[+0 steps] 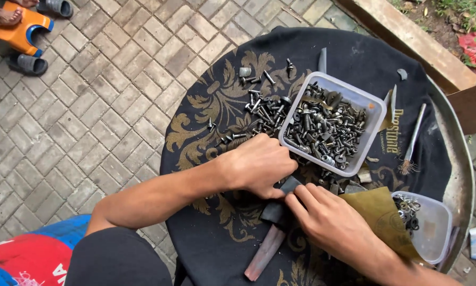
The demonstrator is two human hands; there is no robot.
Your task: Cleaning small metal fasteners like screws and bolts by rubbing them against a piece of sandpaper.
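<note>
1. Left hand [259, 165] rests near the tabletop [463, 175] middle, grip curled shut over a dark strip [283, 204]
2. Right hand [328, 220] lies just beside it, fingertips [296, 195] pressed on the same strip
3. A tub [373, 124] of screws stands touching the left hand's far side; loose screws [262, 103] lie left of it
4. A second tub [434, 225] sits at the right edge, beside sandpaper [381, 212]

A grey brick pavement [89, 106] fills the left of the frame. At the upper left an orange plastic stool [20, 29] stands beside dark sandals [30, 63], a bare foot [5, 17] resting on it. A wooden plank [407, 39] borders soil and grass [460, 16] at the upper right. A thin brush [412, 140] lies at the right.
</note>
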